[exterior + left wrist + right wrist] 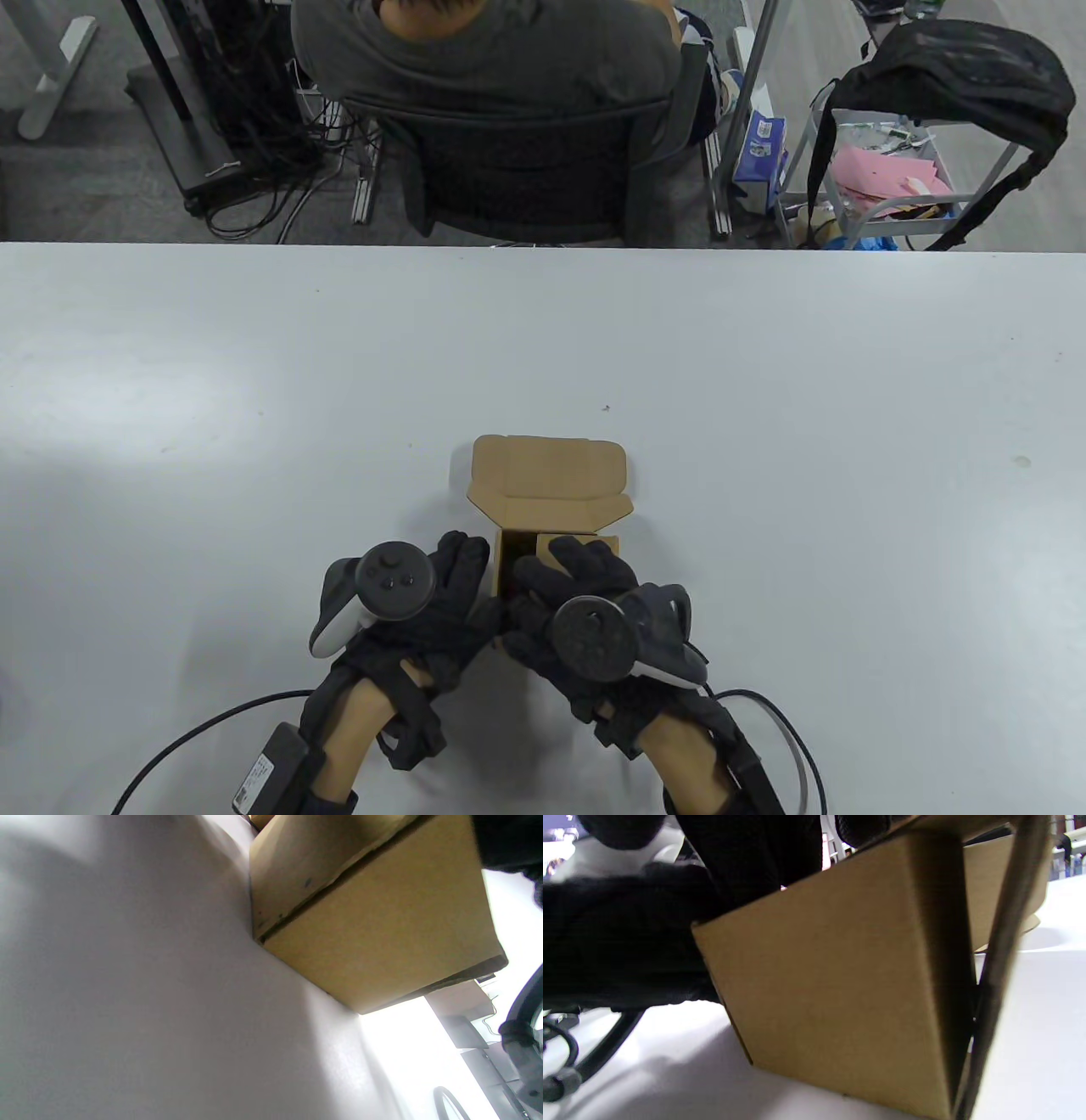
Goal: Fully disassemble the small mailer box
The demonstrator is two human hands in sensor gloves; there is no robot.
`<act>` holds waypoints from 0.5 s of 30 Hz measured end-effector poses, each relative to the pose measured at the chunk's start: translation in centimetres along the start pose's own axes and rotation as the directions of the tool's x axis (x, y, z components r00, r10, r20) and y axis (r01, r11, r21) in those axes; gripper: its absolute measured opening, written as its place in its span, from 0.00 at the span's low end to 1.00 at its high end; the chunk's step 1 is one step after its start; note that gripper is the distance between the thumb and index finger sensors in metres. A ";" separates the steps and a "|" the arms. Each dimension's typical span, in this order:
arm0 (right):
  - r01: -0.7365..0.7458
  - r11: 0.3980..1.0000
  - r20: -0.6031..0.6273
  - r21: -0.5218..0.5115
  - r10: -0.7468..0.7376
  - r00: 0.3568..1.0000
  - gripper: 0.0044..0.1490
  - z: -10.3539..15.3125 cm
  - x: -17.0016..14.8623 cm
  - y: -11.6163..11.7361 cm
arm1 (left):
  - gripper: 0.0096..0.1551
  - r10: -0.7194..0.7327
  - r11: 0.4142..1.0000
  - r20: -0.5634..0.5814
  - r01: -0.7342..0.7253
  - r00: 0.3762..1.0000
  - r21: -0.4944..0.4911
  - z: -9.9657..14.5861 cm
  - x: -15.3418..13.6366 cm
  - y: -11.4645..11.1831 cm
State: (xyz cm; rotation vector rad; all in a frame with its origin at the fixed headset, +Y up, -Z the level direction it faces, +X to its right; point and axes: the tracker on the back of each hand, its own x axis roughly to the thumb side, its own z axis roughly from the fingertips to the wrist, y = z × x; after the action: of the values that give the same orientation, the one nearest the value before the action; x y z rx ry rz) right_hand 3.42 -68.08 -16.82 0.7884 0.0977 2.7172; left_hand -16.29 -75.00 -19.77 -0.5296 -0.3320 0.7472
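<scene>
The small brown mailer box (547,480) stands on the white table (764,424) near the front edge, with its lid open and leaning away from me. My left hand (479,579) holds the box's left wall and near left corner. My right hand (556,564) lies over the near wall, its fingers (585,556) curled over the rim into the open box. The left wrist view shows the box's outer wall (373,925) close up. The right wrist view shows the near wall (840,984), a loose side flap (1005,942) and the left glove (619,942) against the corner.
A person sits on a black chair (526,170) just beyond the table's far edge. A metal cart (891,178) with pink paper and a black bag stands at the back right. Glove cables (195,739) trail along the table's front edge.
</scene>
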 end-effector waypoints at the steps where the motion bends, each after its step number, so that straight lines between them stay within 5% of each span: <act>1: -0.013 1.000 -0.003 0.013 0.013 1.000 0.38 -0.2 0.1 0.1 | 0.56 -0.002 1.000 0.000 0.002 1.000 -0.001 0.0 0.0 0.0; 15: 0.112 0.990 -0.097 -0.083 -0.120 0.988 0.40 1.3 -3.0 -2.2 | 0.56 -0.002 1.000 -0.002 0.002 1.000 -0.004 0.0 0.0 0.0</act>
State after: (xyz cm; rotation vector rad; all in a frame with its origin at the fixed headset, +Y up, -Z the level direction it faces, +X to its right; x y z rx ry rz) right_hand 7.06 -66.96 -17.60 0.6030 0.0583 2.6327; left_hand -16.29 -75.04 -19.72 -0.5330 -0.3325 0.7439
